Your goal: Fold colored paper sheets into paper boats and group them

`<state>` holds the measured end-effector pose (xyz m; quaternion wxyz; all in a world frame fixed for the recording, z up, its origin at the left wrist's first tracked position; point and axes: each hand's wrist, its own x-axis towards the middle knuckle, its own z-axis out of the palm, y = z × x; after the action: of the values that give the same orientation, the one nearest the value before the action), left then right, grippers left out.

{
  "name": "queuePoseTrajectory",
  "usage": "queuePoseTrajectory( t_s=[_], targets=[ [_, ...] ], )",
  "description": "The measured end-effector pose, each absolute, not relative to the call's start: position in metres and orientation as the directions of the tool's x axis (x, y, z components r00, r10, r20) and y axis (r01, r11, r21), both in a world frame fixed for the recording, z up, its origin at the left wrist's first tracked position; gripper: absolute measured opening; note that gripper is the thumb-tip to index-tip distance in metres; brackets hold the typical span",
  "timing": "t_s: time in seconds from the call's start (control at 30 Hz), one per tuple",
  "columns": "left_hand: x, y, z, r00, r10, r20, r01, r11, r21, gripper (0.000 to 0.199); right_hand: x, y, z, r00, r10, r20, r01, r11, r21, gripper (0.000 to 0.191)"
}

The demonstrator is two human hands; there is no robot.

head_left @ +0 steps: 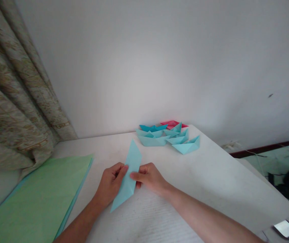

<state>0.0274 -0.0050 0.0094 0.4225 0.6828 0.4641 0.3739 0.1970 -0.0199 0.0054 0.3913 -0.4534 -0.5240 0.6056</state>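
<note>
The person's left hand (111,184) and right hand (149,177) meet at the middle of a long, pointed strip of folded light-blue origami paper (129,172), which stands tilted just above the white tabletop (205,175), its lower tip angled toward the left forearm. The left hand is closed around the paper's left edge, fingers curled and thumb pressed in, while the right hand pinches the opposite edge between thumb and extended index finger. Held from 2 sides like this, the layers appear pinched together so the fold cannot spring apart, and both pointed ends stay free. Beyond the hands, a cluster of folded paper boats (168,138) in pale blue and teal sits toward the back of the table, with a red paper boat (173,124) behind it, grouped away from the working space. To the left, a stack of green paper sheets (38,199) lies within easy reach beside a patterned curtain (15,87), while a glowing phone (286,228) rests at the near right corner.
</note>
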Motion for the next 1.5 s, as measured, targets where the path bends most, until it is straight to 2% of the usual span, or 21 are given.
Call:
queuePoseTrajectory(
  t_s=[0.3,0.5,0.77,0.97,1.23,1.37,1.5],
  targets=[
    [0.033,-0.006,0.001,0.178,0.959,0.222,0.483,-0.282,0.829,0.033,0.194,-0.026,0.007,-0.399,0.904,-0.151,0.059,-0.139,-0.989,0.038],
    [0.035,-0.009,0.005,0.192,0.954,0.23,0.456,-0.294,0.84,0.032,0.196,-0.027,0.009,-0.45,0.875,-0.175,0.076,-0.158,-0.985,0.029],
    [0.035,-0.009,0.013,0.294,0.944,0.148,0.347,-0.25,0.904,0.034,0.196,-0.025,0.014,-0.311,0.937,-0.158,-0.002,-0.167,-0.986,0.033],
    [0.032,-0.007,0.015,0.346,0.935,0.073,0.336,-0.196,0.921,0.035,0.199,-0.021,0.011,-0.156,0.98,-0.123,-0.014,-0.126,-0.992,0.034],
    [0.031,-0.007,0.016,0.382,0.923,0.053,0.368,-0.204,0.907,0.034,0.212,-0.011,0.009,0.026,0.999,-0.02,-0.067,-0.018,-0.998,0.028],
    [0.027,-0.005,0.013,0.411,0.911,0.025,0.383,-0.198,0.902,0.035,0.216,-0.008,0.009,0.06,0.998,0.013,-0.062,0.017,-0.998,0.025],
    [0.024,0.001,0.006,0.416,0.909,0.029,0.398,-0.21,0.893,0.037,0.213,-0.009,0.01,0.029,1.0,-0.012,-0.073,-0.01,-0.997,0.027]
  ],
)
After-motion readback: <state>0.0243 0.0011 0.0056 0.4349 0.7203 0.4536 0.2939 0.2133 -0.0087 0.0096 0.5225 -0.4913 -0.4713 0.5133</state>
